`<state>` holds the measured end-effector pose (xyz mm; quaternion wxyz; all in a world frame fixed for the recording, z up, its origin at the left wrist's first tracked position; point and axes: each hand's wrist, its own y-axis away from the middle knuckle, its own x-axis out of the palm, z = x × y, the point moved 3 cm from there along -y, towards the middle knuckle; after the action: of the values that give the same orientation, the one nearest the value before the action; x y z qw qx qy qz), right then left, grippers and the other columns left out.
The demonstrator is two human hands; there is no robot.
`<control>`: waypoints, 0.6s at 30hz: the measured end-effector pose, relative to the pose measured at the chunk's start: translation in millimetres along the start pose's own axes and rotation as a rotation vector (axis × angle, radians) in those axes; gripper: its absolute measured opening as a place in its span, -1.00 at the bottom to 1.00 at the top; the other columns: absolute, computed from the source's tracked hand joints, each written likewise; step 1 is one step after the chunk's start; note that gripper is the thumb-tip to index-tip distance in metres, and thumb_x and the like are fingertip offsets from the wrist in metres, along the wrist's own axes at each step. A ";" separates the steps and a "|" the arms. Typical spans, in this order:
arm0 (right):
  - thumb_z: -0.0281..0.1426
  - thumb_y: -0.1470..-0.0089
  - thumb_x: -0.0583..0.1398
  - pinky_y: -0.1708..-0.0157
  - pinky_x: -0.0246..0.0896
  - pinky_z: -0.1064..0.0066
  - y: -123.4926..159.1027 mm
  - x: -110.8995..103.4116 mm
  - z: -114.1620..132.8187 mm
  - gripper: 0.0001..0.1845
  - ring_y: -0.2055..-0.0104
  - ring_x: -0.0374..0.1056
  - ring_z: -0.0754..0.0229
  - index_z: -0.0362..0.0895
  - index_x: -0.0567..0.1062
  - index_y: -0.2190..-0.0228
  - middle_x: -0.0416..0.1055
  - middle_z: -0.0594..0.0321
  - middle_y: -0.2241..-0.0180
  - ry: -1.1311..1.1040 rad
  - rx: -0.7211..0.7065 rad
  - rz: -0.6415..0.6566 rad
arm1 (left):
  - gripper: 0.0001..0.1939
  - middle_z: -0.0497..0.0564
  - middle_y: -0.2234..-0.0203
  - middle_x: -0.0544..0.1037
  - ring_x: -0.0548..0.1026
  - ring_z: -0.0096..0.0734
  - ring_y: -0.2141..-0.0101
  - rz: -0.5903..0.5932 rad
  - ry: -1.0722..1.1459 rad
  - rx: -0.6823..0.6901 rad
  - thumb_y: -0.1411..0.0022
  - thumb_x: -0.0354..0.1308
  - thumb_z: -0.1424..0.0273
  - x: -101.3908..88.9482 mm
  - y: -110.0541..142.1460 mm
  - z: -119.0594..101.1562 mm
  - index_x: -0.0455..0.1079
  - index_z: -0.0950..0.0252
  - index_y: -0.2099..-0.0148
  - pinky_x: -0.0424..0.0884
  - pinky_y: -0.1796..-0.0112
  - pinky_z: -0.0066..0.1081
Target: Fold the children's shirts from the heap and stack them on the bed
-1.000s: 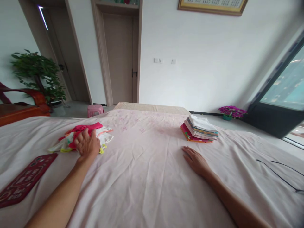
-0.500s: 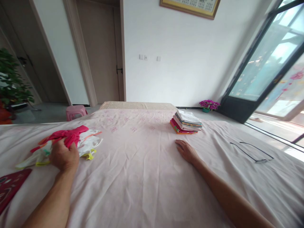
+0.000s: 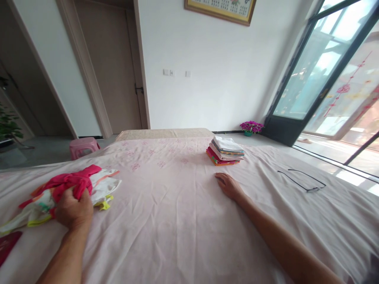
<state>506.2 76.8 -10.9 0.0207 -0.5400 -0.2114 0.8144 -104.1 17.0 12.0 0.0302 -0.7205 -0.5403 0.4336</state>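
Observation:
On the left of the bed, my left hand [image 3: 74, 208] is closed on a crumpled pink-red cloth garment [image 3: 71, 182]. Beneath it lie loose white clothes [image 3: 105, 185] with orange and yellow edging. My right hand [image 3: 229, 186] rests on the pale pink sheet [image 3: 166, 232], palm down with its fingers stretched out and nothing held. Just beyond those fingers stands a stack of folded cloths [image 3: 226, 152], a white one on top and red and orange ones at the bottom.
Eyeglasses [image 3: 304, 181] lie on the sheet at the right. A dark red object [image 3: 8, 246] shows at the left edge. Past the bed are a pink stool [image 3: 84, 146], a pot of purple flowers [image 3: 251, 127] and a glass door [image 3: 310, 71].
My left hand has gripped the pink-red garment and lifted its near part slightly. The view has turned a little to the right. My right hand and the stack stay in place.

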 end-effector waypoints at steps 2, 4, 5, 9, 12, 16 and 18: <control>-0.42 -0.17 0.08 -0.20 0.15 0.23 0.5 -0.8 1.0 -0.61 -0.13 0.33 0.07 -0.12 0.51 0.00 0.43 0.07 -0.09 -0.001 0.000 -0.005 | -0.44 0.18 0.33 0.56 0.43 -0.11 0.39 -0.001 0.003 -0.017 -0.18 -0.02 0.01 -0.2 0.7 -0.6 0.50 0.32 0.03 0.32 0.29 -0.23; -0.43 -0.17 0.08 -0.20 0.14 0.25 0.8 -1.6 2.1 -0.62 -0.13 0.33 0.08 -0.12 0.51 0.01 0.43 0.07 -0.08 0.004 0.000 -0.003 | -0.44 0.19 0.32 0.56 0.43 -0.11 0.39 0.001 0.000 -0.021 -0.17 -0.02 0.02 0.2 1.1 -1.0 0.50 0.33 0.03 0.33 0.29 -0.22; -0.43 -0.17 0.08 -0.20 0.14 0.25 0.9 -2.1 2.7 -0.62 -0.13 0.33 0.08 -0.13 0.51 0.01 0.43 0.07 -0.08 0.007 0.001 -0.001 | -0.44 0.19 0.32 0.56 0.43 -0.10 0.38 0.005 -0.004 -0.022 -0.16 -0.01 0.02 0.4 1.3 -1.1 0.50 0.33 0.03 0.34 0.28 -0.22; -0.45 -0.16 0.07 -0.19 0.14 0.26 1.0 -3.6 5.4 -0.61 -0.14 0.32 0.09 -0.14 0.50 0.00 0.42 0.07 -0.09 0.011 0.009 0.012 | -0.48 0.18 0.31 0.56 0.44 -0.09 0.36 0.026 0.004 -0.002 -0.15 0.02 0.06 -0.3 3.4 -1.7 0.49 0.31 0.03 0.34 0.28 -0.21; -0.46 -0.16 0.07 -0.19 0.14 0.27 1.0 -5.0 7.8 -0.60 -0.14 0.32 0.09 -0.14 0.49 0.00 0.42 0.08 -0.09 0.013 0.013 0.017 | -0.52 0.20 0.29 0.55 0.45 -0.06 0.33 0.035 0.034 0.031 -0.17 0.02 0.07 -1.8 5.6 -1.5 0.47 0.28 0.03 0.33 0.28 -0.20; -0.46 -0.15 0.07 -0.19 0.14 0.27 1.5 -6.1 9.2 -0.60 -0.15 0.31 0.09 -0.13 0.49 -0.01 0.42 0.08 -0.09 0.020 0.018 0.029 | -0.52 0.18 0.26 0.56 0.45 -0.06 0.32 0.044 0.035 0.015 -0.17 0.03 0.06 -1.9 7.4 0.9 0.46 0.24 0.01 0.32 0.29 -0.20; -0.46 -0.16 0.06 -0.19 0.14 0.27 1.7 -6.4 9.1 -0.59 -0.15 0.31 0.09 -0.14 0.49 -0.01 0.42 0.07 -0.09 0.020 0.012 0.027 | -0.52 0.18 0.26 0.56 0.45 -0.07 0.32 0.048 0.023 0.010 -0.18 0.02 0.06 -1.5 7.7 1.2 0.45 0.24 0.00 0.32 0.30 -0.21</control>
<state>501.1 70.6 -3.0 0.0150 -0.5507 -0.1990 0.8105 -99.1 12.1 8.2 0.0299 -0.7381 -0.5201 0.4286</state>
